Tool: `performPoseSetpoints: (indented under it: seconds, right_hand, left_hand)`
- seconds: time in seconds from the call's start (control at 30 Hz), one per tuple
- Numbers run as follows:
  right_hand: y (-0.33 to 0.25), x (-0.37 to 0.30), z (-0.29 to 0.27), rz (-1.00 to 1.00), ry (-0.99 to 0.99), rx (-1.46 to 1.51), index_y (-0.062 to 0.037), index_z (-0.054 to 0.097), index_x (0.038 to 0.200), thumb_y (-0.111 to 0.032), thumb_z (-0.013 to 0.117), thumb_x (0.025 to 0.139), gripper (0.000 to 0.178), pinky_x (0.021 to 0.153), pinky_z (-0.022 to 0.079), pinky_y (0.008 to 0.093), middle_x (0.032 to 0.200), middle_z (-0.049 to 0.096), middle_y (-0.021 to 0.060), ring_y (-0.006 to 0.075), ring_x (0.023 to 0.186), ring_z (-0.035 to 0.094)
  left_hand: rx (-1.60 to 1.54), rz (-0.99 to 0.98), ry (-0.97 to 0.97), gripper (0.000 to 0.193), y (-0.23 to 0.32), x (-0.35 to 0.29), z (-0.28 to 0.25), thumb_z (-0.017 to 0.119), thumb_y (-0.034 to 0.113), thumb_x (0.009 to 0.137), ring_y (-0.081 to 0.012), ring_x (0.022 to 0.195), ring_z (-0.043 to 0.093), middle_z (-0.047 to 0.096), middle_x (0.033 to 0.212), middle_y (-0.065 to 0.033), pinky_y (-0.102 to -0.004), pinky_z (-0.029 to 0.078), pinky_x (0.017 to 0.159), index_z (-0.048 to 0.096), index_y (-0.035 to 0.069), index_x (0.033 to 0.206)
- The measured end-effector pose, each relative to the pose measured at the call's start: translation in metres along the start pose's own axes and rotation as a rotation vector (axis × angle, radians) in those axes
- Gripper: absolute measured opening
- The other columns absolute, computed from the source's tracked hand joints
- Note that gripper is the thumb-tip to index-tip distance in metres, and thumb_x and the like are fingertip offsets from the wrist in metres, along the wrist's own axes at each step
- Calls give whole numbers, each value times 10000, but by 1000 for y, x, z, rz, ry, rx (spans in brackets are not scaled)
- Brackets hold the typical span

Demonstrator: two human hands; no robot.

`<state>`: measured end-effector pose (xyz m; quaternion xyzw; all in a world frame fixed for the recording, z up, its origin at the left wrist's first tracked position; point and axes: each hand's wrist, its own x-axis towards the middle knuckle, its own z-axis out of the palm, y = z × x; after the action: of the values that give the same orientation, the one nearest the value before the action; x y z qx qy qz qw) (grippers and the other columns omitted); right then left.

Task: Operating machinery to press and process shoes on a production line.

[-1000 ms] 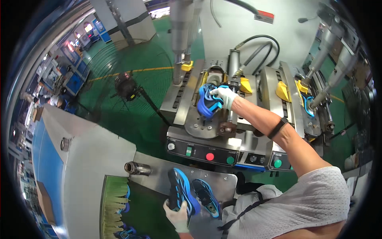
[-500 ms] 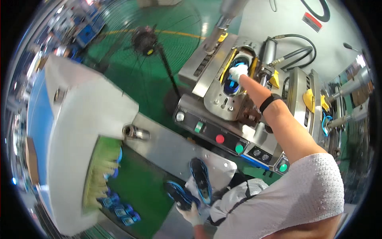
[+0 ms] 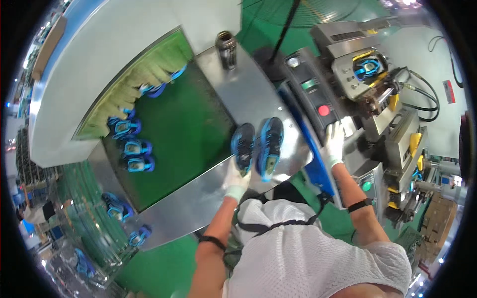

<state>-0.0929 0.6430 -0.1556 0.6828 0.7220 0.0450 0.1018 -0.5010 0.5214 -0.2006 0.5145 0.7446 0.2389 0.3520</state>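
Observation:
In a white glove, my left hand [image 3: 235, 180] grips the heel end of a black-and-blue shoe [image 3: 243, 148], which lies sole up on the metal table edge. A second such shoe [image 3: 271, 148] lies just right of it, apart from my hand. My right hand [image 3: 335, 143], also gloved, rests with fingers stretched out on the machine's control panel [image 3: 308, 85], just below the red button [image 3: 323, 110]; what lies under the fingers is hidden. Beyond it, a blue shoe [image 3: 367, 68] sits in the press's mould.
Several blue shoes [image 3: 135, 147] stand on a green conveyor belt [image 3: 184, 134] by a fringed curtain [image 3: 144, 74]. Two more shoes [image 3: 117, 206] are at the table's left corner. A dark can [image 3: 226, 49] stands at the back. Press cylinders and hoses [image 3: 422, 92] are at right.
My right hand has left the shoe in the press and come down onto the control panel. My left hand still holds its shoe. The view has swung left.

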Motion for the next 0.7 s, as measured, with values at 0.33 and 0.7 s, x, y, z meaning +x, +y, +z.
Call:
performPoseSetpoints:
  seconds: [0.33,0.7]
  right_hand:
    - [-281,-84,24,768,-183,1060,18,540,1323,-254,839,722,723,957,514,462,1156,669,213,330,1056,657]
    - [-228,-180,-81,1034,-42,2341,24,594,1290,-148,867,800,586,875,563,335,1110,710,105,180,966,680]
  left_hand:
    - [-186,94,-227,979,-23,11,7,848,197,747,-408,1423,397,395,1525,-282,-460,348,1179,289,-27,1518]
    - [-97,492,-310,476,-15,45,-33,881,285,778,-293,836,647,691,957,-160,-423,534,811,661,-59,1022]
